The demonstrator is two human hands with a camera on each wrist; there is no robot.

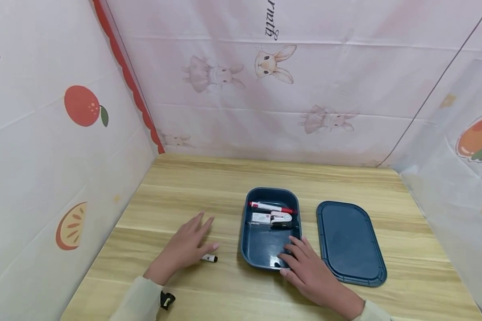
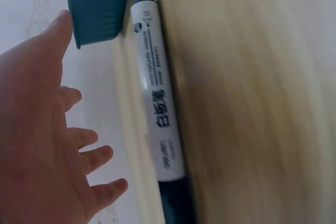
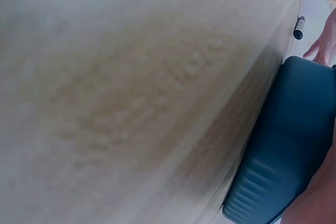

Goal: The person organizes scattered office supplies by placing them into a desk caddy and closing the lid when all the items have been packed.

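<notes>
A dark blue box [image 1: 271, 249] holds a red-and-white pen [image 1: 270, 207], a small white box [image 1: 261, 217], a white stapler-like item [image 1: 281, 217] and a thin dark pen [image 1: 281, 225]. My right hand [image 1: 311, 274] rests at its front right corner, fingers over the rim. To the left, my left hand [image 1: 184, 245] hovers with fingers spread above a white marker [image 1: 209, 258], mostly hidden under it in the head view. In the left wrist view the whole white barrel of the marker [image 2: 157, 93] shows, lying beside the hand [image 2: 42, 124], which does not grip it.
A dark blue lid [image 1: 351, 243] lies flat on the wooden table [image 1: 201, 178], right of the box. Printed cloth walls stand at the left, back and right edges of the table. A dark object [image 1: 167, 300] is at the left wrist.
</notes>
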